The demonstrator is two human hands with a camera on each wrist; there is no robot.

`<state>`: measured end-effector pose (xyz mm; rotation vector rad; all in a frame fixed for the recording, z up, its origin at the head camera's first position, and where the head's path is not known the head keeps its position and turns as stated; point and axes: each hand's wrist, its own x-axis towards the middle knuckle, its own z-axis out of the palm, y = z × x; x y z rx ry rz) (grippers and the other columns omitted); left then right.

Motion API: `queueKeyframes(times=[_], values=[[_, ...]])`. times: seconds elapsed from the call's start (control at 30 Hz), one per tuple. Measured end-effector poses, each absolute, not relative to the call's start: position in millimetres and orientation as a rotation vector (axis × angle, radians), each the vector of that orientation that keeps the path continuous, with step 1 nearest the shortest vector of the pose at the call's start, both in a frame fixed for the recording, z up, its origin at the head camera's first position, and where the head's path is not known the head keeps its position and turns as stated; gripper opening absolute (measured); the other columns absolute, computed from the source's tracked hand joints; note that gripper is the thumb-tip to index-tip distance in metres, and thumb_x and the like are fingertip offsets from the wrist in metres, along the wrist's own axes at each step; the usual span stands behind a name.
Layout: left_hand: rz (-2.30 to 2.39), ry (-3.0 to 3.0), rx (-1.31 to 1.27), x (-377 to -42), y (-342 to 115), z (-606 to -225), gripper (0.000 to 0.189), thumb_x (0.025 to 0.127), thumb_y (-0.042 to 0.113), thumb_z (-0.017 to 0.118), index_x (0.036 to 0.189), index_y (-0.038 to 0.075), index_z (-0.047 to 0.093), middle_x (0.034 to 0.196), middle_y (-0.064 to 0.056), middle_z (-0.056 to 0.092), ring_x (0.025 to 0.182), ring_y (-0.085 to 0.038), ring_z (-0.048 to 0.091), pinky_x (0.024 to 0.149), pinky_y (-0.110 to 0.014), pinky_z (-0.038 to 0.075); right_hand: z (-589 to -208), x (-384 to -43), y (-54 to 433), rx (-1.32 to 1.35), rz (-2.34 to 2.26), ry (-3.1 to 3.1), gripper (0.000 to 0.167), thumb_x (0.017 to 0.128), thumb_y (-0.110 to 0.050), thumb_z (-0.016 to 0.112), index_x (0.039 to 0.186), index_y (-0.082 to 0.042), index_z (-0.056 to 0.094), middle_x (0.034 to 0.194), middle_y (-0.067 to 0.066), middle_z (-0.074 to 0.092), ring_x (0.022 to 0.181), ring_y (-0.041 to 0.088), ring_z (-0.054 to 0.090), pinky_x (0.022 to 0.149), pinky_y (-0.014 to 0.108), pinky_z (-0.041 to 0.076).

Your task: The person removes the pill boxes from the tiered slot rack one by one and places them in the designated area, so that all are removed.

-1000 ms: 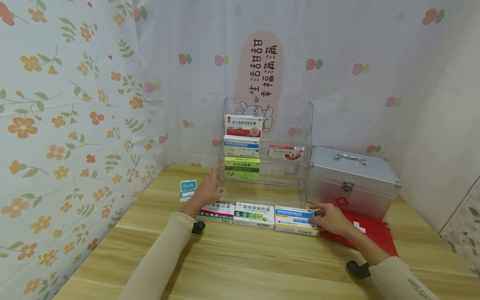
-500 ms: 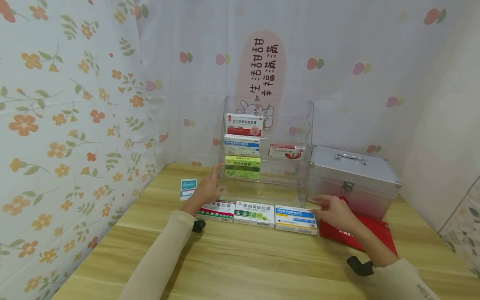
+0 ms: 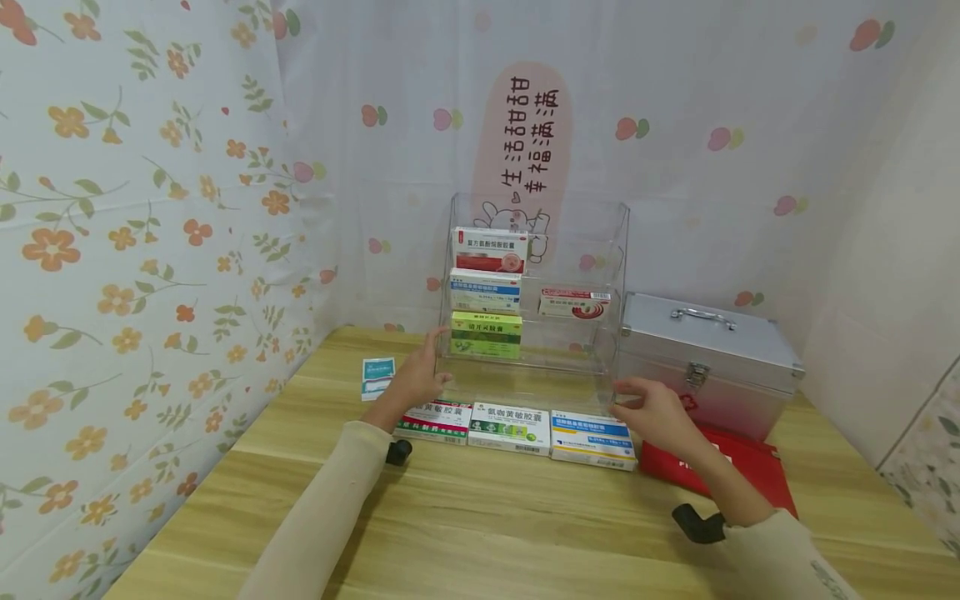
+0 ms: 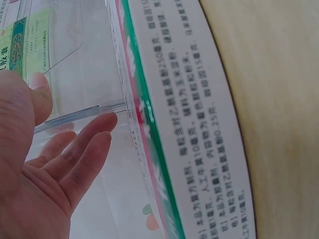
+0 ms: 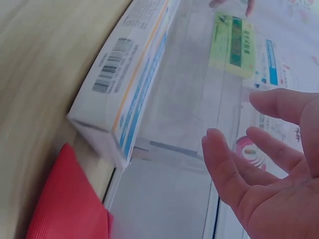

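On the left, a teal sachet (image 3: pixel 378 379) lies on the wooden table (image 3: pixel 487 517), toward its left edge. The left hand (image 3: pixel 408 385) is at the left side of the clear stand (image 3: pixel 558 383); its fingers are loosely stretched, thumb and fingers on two sides of the panel edge, and whether they press it I cannot tell. Along the stand's near edge, three boxes lie in one row, and from them the wood continues to the near side. The right hand (image 3: pixel 660 417) is at the stand's right front corner, with thumb and fingers spread apart; contact there I cannot tell. Farther right, the silver case (image 3: pixel 705 358) and the red pouch (image 3: pixel 750 467) make this side narrower.

About the writing: the left box (image 3: pixel 442 422) shows 黄敏胶囊, and its side, in the left wrist view, 250毫克. Standing in the stand are a red-white box (image 3: pixel 490 250) with 复方氨酚烷胺胶囊, a blue-white box (image 3: pixel 485 292) with small print, and a green box (image 3: pixel 486 336) with 清开灵胶囊. The middle box (image 3: pixel 508 430) says 氨咖黄敏胶囊. The small red box (image 3: pixel 573 303) is hard to read. The right box (image 3: pixel 592 439) has a blue band and a barcode. The case bears a red cross; the pouch's white letters are partly hidden by the right arm.
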<state>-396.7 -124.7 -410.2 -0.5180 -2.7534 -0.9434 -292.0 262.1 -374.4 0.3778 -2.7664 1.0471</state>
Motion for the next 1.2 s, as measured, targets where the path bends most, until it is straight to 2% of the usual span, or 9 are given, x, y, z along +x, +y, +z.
queueKeyframes(times=[0.43,0.7,0.93,1.2], values=[[-0.957,-2.756,-0.511,-397.5,-125.4,-408.9,0.089,0.093,0.012,0.07,0.155,0.029,0.009,0.074,-0.009,0.047,0.051,-0.017,0.041,0.046,-0.03,0.037,-375.1,-302.8,247.4,0.417,1.117,-2.669,0.039,0.093,-0.012,0.068,0.13,-0.001,0.063,0.126,0.024,0.063,0.101,0.036,0.067,0.076,0.041,0.058],[-0.958,-2.761,-0.508,-397.5,-125.4,-409.1,0.089,0.093,0.012,0.07,0.155,0.028,0.009,0.076,-0.01,0.049,0.052,-0.018,0.043,0.046,-0.03,0.039,-381.1,-310.2,232.0,0.457,1.105,-2.553,0.036,0.09,-0.005,0.07,0.125,0.0,0.065,0.122,0.022,0.066,0.102,0.037,0.066,0.068,0.034,0.057],[-0.947,-2.75,-0.507,-397.4,-125.4,-410.1,0.089,0.092,0.012,0.071,0.155,0.027,0.01,0.076,-0.01,0.048,0.053,-0.018,0.042,0.046,-0.03,0.038,-384.4,-320.8,221.9,0.5,1.096,-2.465,0.034,0.089,-0.006,0.073,0.121,-0.001,0.067,0.121,0.02,0.066,0.106,0.035,0.063,0.083,0.049,0.055],[-0.951,-2.742,-0.522,-398.0,-125.6,-410.2,0.089,0.092,0.011,0.071,0.155,0.027,0.01,0.074,-0.009,0.047,0.053,-0.018,0.042,0.046,-0.029,0.037,-383.6,-331.4,211.9,0.488,1.154,-2.442,0.034,0.09,-0.009,0.073,0.122,-0.003,0.067,0.125,0.018,0.064,0.109,0.037,0.062,0.085,0.051,0.054]])
